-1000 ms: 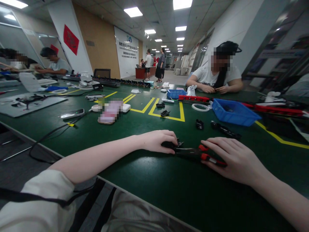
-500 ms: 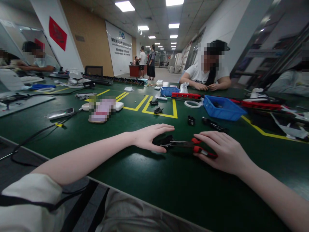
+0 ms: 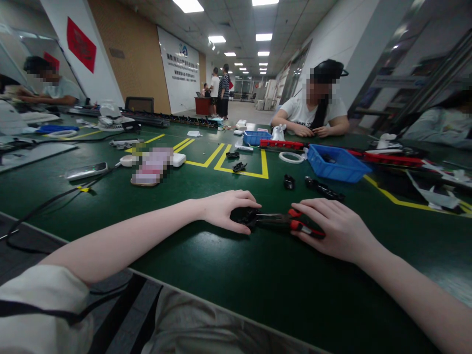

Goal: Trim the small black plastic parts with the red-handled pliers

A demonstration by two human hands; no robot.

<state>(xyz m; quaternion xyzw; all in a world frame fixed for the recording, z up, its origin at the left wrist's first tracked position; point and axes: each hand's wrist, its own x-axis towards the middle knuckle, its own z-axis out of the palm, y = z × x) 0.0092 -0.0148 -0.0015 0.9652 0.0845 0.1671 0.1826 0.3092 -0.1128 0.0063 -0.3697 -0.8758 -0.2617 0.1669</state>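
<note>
Over the table, my left hand (image 3: 226,209) curls its thumb and fingers around a small black part (image 3: 250,218), which is dark and partly hidden by the fingers. My right hand (image 3: 337,228) grips long-nose pliers (image 3: 275,219) by their red-and-black handles, which are spread a little. The jaws point left, and their tips meet the black part. Beyond the right hand lie a black block-like piece (image 3: 289,182) and a longer black piece (image 3: 324,189). Farther back, two more small black parts sit within yellow tape, one of them a jagged piece (image 3: 239,167).
A blue bin (image 3: 337,169) stands at the back right beside a white ring (image 3: 291,157). On the left are a phone (image 3: 151,167), a silver device (image 3: 86,171) and a black cable (image 3: 47,206). Another person (image 3: 313,113) sits across the green table (image 3: 236,285).
My left fingers have curled in closer around the black part. The pliers' jaws now sit against it, pointing straighter left. The whole view has shifted slightly.
</note>
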